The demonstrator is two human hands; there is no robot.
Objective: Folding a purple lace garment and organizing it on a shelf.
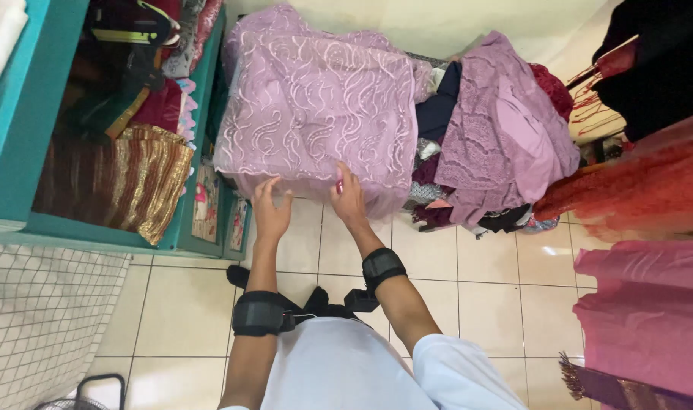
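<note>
A large folded sheet of lilac net fabric with swirl embroidery (pixel 316 106) lies draped over a pile straight ahead. My left hand (pixel 270 209) reaches its near hem with fingers spread, touching the edge from below. My right hand (pixel 349 199) rests on the same hem a little to the right, fingers together against the cloth, with a small pink-red object at the fingertips. Both forearms wear black wrist bands. Whether either hand pinches the fabric cannot be made out.
To the right sits a heap of mauve lace and dark garments (pixel 498 137). A teal shelf unit (pixel 28 114) on the left holds gold-striped cloth (pixel 126 182). Red and pink fabrics (pixel 650 304) hang at the right. The floor (pixel 437 288) is cream tile.
</note>
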